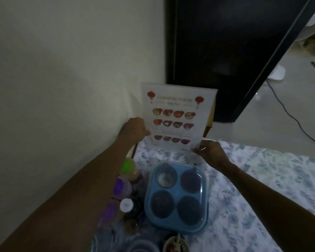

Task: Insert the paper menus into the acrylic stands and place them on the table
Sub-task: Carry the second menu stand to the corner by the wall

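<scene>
A clear acrylic stand with a paper menu inside it stands upright at the far edge of the table. The menu shows red lanterns, a title and rows of food pictures. My left hand grips the stand's left edge about halfway up. Fingers of my right hand pinch its lower right corner. The stand's base is blurred, so I cannot tell whether it rests on the cloth.
A blue four-compartment container sits on the floral cloth just before the stand. Jars with green and purple lids and a white-capped bottle line the left edge by the wall. A dark cabinet stands behind.
</scene>
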